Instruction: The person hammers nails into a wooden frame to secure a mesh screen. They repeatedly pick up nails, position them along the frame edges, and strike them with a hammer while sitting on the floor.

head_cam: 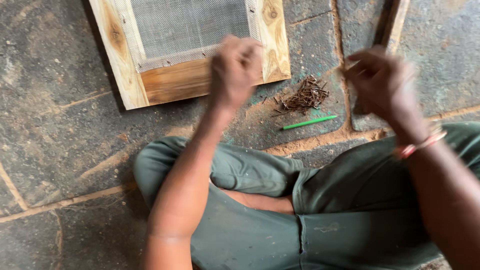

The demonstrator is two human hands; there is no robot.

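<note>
A wooden frame [175, 80] with grey wire mesh [187, 25] stapled across it lies on the stone floor ahead of me. My left hand [234, 70] is closed in a fist over the frame's near rail; blur hides whether it holds anything. My right hand [382, 82] hovers, blurred, to the right of the frame with its fingers bent, above the floor near a pile of small nails [305, 95]. A green pencil [309, 122] lies just below the nails.
I sit cross-legged in green trousers [320, 210] on dark stone slabs with sandy joints. A thin wooden strip [397, 22] lies at the upper right. A beaded bracelet [420, 145] is on my right wrist.
</note>
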